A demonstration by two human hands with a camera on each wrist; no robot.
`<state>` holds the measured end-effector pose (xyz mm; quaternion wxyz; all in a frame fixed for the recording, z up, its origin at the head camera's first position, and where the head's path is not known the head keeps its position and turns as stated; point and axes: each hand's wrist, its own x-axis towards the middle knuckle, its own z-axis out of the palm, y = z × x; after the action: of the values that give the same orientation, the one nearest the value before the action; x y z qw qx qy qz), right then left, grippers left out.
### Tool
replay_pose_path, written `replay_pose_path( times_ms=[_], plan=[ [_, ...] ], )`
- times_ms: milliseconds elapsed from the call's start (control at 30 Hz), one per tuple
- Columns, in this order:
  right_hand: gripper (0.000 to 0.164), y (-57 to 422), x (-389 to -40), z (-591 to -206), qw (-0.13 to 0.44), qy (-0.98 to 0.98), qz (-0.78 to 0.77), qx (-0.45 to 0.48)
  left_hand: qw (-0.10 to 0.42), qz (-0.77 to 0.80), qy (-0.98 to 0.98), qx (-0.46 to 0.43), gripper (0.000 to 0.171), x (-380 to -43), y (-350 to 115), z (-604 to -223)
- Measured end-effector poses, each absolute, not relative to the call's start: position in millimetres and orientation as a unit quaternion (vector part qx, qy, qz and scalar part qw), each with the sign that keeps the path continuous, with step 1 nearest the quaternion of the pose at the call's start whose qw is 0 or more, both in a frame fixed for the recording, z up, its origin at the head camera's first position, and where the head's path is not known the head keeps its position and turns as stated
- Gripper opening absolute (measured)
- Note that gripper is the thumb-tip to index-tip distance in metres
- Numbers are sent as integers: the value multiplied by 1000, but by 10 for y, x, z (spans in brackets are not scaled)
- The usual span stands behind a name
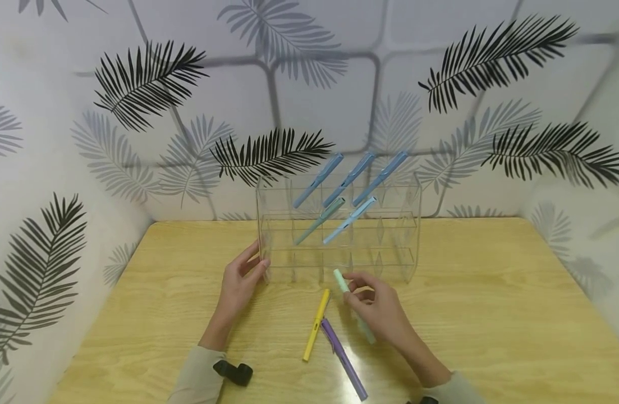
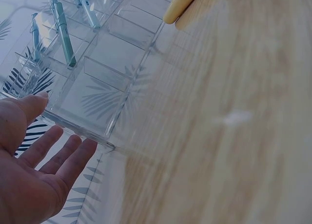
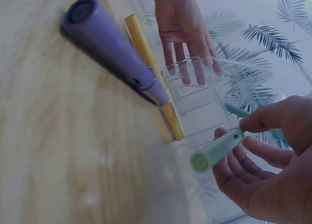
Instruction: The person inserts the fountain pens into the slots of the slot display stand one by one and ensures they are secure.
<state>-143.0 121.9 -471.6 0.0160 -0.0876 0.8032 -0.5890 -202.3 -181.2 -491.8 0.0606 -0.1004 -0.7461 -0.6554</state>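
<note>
A clear acrylic pen rack (image 1: 338, 257) with tiered compartments stands near the back of the table. My left hand (image 1: 240, 280) is at its left side, the fingers (image 2: 73, 158) fairly straight against the side panel and the thumb near the front edge. In front of the rack, my right hand (image 1: 377, 306) pinches a pale green pen (image 1: 341, 280) between thumb and fingers, tilted, with one end toward the lowest tier. A yellow pen (image 1: 316, 325) and a purple pen (image 1: 344, 359) lie on the table left of the right hand, their ends close together.
Three blue pens (image 1: 349, 179) lean in the rack's top tier. Below them are a dark green pen (image 1: 320, 220) and a light blue pen (image 1: 351, 220). A leaf-patterned wall (image 1: 319, 112) rises behind the wooden table (image 1: 491, 314). A black strap (image 1: 233, 372) crosses the left sleeve.
</note>
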Motion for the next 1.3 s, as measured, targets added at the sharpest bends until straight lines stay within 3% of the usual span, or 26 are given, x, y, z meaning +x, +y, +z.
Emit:
replay_pose_path(
  times_ms=[200, 900, 1300],
  plan=[
    [33, 1272, -1450, -4613, 22, 755, -650, -83, 61, -654, -748, -96, 53, -2024, -1807, -4920],
    [28, 1554, -1571, -4457, -112, 780, -612, -69, 65, -657, -745, -98, 52, -2019, -1799, -4933],
    [41, 1653, -1699, -4259, -173, 731, -652, -103, 67, -657, -745, -96, 51, -2014, -1801, -4919]
  ],
)
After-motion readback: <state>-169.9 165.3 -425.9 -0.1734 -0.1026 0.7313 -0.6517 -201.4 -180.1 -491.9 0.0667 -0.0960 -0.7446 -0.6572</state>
